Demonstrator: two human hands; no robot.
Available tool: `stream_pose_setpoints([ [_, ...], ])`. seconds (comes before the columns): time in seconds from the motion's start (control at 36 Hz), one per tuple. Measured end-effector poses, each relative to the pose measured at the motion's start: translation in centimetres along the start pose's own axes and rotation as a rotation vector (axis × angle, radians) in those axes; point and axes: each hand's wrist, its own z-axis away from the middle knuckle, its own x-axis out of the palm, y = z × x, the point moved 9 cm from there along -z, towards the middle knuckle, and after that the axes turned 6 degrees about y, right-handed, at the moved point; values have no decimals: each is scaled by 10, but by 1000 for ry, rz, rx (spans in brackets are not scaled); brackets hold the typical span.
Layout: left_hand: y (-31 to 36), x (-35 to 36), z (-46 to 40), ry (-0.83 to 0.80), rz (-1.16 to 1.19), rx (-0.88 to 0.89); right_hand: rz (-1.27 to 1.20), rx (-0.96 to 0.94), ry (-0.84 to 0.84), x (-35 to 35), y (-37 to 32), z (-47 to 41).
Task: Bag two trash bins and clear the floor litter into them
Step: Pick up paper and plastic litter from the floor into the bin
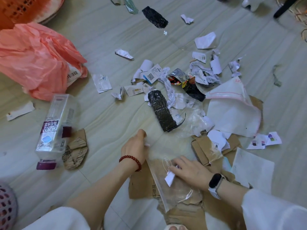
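Litter covers the floor in front of me. My left hand (135, 146) grips the left edge of a clear plastic bag (167, 165) lying on brown cardboard (142, 185). My right hand (189, 171) rests on the same bag and pinches a small white paper scrap (170, 178). A black roll of bin bags (160, 112) lies just beyond the hands, partly unrolled. A second black roll (155, 16) lies farther off. An orange bin (18, 9) stands at the top left, with a pink bin bag (33, 58) spread below it. A purple bin (6, 208) shows at the bottom left edge.
An empty soda bottle (53, 128) and a crumpled cardboard piece (76, 150) lie to the left. Torn papers (202, 72), a foil snack wrapper (181, 78) and a large zip bag (232, 107) are scattered ahead and right. A white object (250, 3) and a dark leg (285, 8) stand at the top right.
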Motion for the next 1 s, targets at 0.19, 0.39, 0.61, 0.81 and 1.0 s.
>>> stream_pose_setpoints([
  [0.19,-1,-65,-3,97,68,28,-279,224,330,-63,12,-52],
  [0.39,-11,-199,9,402,194,54,-750,587,646,-149,28,-121],
  [0.61,-55,-377,84,852,241,-7,-1179,693,914,-256,-17,-228],
  [0.81,-134,-489,188,1188,434,-101,-1519,585,807,-318,-121,-313],
  [1.0,-201,-550,290,1390,415,-156,-1683,393,626,-375,-255,-370],
])
